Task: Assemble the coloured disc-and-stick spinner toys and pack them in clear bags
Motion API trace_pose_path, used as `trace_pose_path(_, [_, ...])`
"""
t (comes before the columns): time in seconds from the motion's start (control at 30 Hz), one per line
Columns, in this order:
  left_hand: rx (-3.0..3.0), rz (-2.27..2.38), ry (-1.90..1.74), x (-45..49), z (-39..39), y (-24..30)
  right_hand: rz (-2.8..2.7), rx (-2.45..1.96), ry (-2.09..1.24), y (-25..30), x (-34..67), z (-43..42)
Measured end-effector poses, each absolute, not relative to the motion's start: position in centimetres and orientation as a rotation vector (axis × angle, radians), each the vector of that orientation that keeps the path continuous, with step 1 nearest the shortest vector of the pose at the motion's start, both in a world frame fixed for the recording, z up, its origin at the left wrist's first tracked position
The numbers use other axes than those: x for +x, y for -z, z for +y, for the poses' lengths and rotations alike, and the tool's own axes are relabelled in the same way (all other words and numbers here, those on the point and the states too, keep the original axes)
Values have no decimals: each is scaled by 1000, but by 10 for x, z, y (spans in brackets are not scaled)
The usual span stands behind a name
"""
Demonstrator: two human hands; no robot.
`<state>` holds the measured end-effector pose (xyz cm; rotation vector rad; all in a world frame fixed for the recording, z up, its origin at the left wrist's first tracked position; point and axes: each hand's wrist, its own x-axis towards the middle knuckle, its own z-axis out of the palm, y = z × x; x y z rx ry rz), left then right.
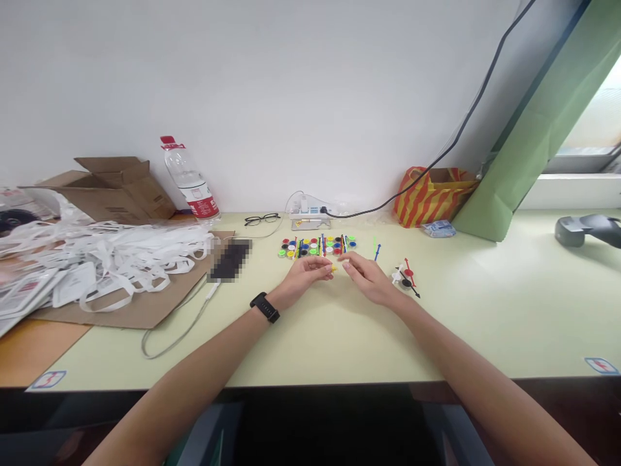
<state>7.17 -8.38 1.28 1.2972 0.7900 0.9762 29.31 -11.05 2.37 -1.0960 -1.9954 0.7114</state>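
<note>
My left hand (pixel 306 278), with a black watch on its wrist, pinches a small yellow plastic piece (pixel 334 268) between thumb and fingertips. Just to its right, my right hand (pixel 367 279) has its thumb and index finger drawn together; a pale spot shows at the tips, too small to name. Beyond the hands lie rows of small coloured discs (pixel 314 241) with thin coloured arrow-shaped sticks (pixel 323 244) among them. A blue and green stick (pixel 377 249) lies behind my right hand. Red, black and white discs with arrow sticks (pixel 406 279) lie to its right.
A power strip (pixel 305 210) and glasses (pixel 262 219) are near the wall. Left are a water bottle (pixel 194 184), a cardboard box (pixel 116 194), white straps (pixel 145 252) and a cabled, blurred dark device (pixel 230 260). Right are a striped bag (pixel 427 200) and a scanner (pixel 587 230).
</note>
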Motion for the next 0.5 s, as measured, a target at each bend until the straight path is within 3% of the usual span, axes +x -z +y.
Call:
trace_pose_path(0.27, [1302, 793, -1020, 70, -82, -11, -1623, -1095, -1337, -24, 287, -111])
trace_pose_path(0.5, [1309, 811, -1030, 71, -81, -11, -1382, -1080, -1310, -28, 302, -96])
